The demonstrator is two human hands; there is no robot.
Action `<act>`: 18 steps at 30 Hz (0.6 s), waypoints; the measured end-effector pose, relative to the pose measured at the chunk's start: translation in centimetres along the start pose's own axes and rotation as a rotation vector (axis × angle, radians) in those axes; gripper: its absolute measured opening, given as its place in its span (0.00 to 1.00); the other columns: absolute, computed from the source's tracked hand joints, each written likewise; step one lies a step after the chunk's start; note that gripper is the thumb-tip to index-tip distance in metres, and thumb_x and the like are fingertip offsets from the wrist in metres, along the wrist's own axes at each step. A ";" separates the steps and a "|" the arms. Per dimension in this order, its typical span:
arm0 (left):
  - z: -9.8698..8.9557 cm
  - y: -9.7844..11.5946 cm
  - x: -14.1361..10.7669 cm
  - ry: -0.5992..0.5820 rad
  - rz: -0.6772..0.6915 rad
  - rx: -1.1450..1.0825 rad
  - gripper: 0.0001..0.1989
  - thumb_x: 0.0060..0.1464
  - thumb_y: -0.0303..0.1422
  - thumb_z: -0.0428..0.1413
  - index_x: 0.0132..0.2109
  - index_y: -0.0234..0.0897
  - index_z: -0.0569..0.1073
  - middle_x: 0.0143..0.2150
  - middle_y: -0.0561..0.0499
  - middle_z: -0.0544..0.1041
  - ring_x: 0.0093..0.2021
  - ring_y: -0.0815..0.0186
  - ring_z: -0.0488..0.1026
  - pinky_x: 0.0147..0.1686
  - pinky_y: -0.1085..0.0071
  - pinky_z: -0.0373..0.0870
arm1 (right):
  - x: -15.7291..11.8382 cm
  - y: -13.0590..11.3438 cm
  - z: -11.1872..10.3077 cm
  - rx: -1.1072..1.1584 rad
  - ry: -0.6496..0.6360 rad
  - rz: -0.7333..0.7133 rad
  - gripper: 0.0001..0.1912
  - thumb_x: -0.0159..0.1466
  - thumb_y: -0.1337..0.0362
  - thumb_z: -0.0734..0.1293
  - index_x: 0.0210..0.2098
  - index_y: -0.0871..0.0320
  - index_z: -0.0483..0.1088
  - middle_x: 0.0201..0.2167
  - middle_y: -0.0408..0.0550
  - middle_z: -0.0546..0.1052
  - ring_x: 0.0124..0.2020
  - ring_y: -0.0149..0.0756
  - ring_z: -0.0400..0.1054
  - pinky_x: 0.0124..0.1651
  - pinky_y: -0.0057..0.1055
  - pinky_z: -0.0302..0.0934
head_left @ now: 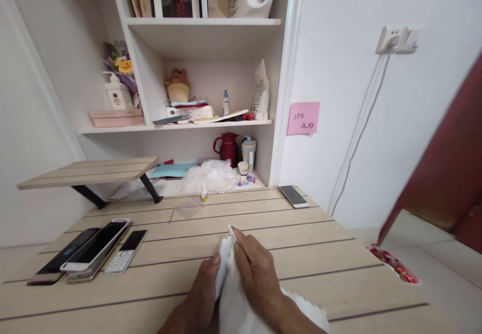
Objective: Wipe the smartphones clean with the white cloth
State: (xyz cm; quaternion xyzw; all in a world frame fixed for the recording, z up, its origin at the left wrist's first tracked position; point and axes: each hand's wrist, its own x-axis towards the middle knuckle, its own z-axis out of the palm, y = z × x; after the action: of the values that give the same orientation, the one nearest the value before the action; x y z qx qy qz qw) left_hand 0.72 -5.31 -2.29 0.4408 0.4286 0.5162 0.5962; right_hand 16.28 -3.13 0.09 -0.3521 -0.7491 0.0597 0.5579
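At the front middle of the table, my left hand (205, 286) is closed around a slim white phone (223, 266), which shows mostly edge-on with its faces hidden. My right hand (258, 268) has its fingers pressed together over a white cloth (235, 294) and holds it flat against the phone's right side. The cloth hangs down between my wrists, and its zigzag-cut edge spreads out to the right under my forearm.
Several phones lie at the left, among them a white smartphone (96, 246) and a keypad phone (126, 251). Another phone (293, 196) rests at the far right edge. A small bottle (204, 192) and a clear plastic bag (188, 208) sit ahead. A raised wooden stand (90, 169) is at back left.
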 end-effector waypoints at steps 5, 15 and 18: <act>0.2 -0.3 -0.2 0.038 0.015 -0.028 0.21 0.55 0.49 0.54 0.37 0.34 0.78 0.37 0.45 0.80 0.46 0.53 0.72 0.53 0.58 0.65 | 0.1 0.0 -0.4 0.005 -0.036 -0.104 0.23 0.70 0.71 0.56 0.63 0.55 0.62 0.32 0.48 0.73 0.31 0.37 0.69 0.34 0.32 0.67; 1.4 2.7 -0.6 -0.086 0.054 -0.036 0.20 0.56 0.45 0.56 0.47 0.34 0.77 0.44 0.46 0.80 0.52 0.52 0.71 0.58 0.57 0.60 | 0.6 -0.6 -0.6 0.074 0.009 -0.025 0.21 0.71 0.69 0.56 0.62 0.55 0.63 0.35 0.50 0.76 0.34 0.38 0.71 0.39 0.34 0.69; 1.7 3.6 -1.0 -0.206 0.073 -0.102 0.21 0.58 0.43 0.54 0.54 0.37 0.74 0.45 0.45 0.80 0.52 0.52 0.72 0.59 0.57 0.60 | 0.3 -0.3 -0.6 0.014 0.014 -0.104 0.24 0.71 0.70 0.55 0.65 0.55 0.58 0.33 0.49 0.75 0.33 0.38 0.70 0.38 0.34 0.69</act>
State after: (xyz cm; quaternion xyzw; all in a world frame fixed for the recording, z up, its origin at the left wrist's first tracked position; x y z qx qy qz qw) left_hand 1.41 -6.18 1.68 0.4760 0.3220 0.5106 0.6395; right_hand 16.63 -3.31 0.68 -0.3093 -0.7621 0.0332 0.5678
